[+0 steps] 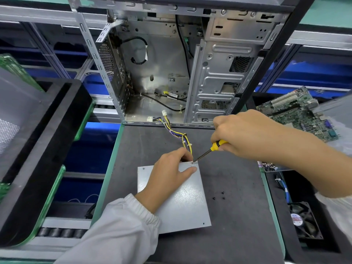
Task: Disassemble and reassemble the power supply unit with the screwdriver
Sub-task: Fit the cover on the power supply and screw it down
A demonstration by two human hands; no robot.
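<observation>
The power supply unit (179, 199) lies flat on the dark surface (238, 216), in front of the open computer case (171, 63). The left hand (169, 174) presses down on its lid with fingers laid out. The right hand (245, 134) has its grip closed around the screwdriver (211, 148), whose tip sits at a screw near the far corner. Three small screws (219, 195) lie beside the box. It looks hard, smooth and heavy, so holding it by the edges seems best.
</observation>
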